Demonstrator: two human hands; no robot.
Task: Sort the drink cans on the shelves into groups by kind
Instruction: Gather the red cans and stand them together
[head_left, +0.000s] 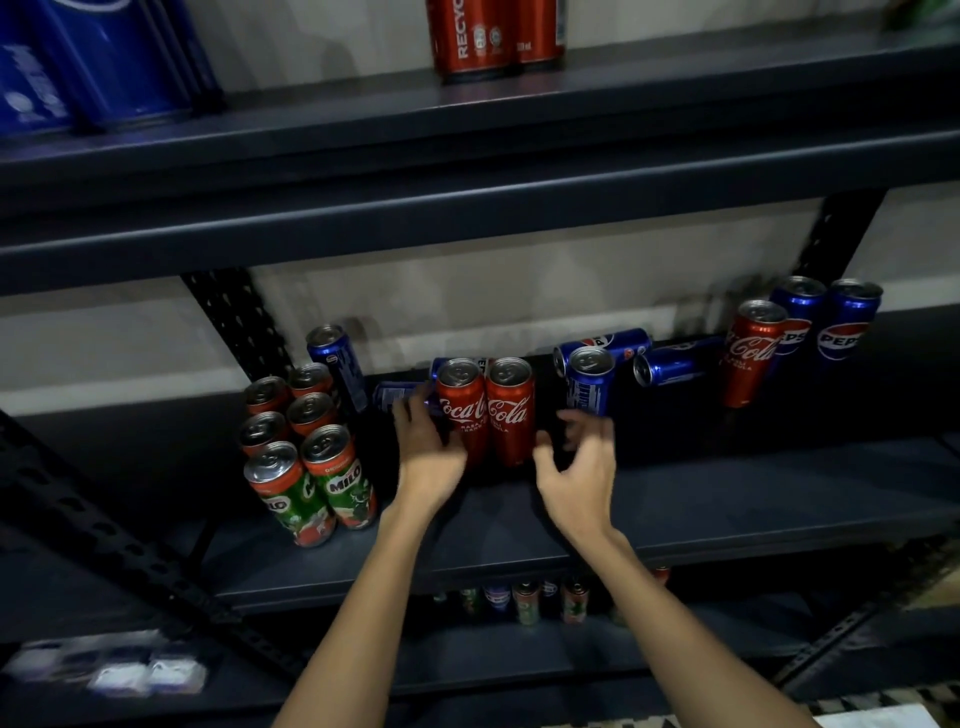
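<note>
Overhead, dark metal shelf (727, 499) against pale wall (519, 291); both hands' fingers (582, 431) spread, empty.

Both hands (498, 457) reach toward two upright Coca-Cola cans (485, 410) — Milo cans (311, 457) left, fingers spread.

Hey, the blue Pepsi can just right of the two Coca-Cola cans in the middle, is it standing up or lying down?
Standing up. The blue Pepsi can shows its silver top facing up, unlike the two blue cans lying on their sides behind it.
</note>
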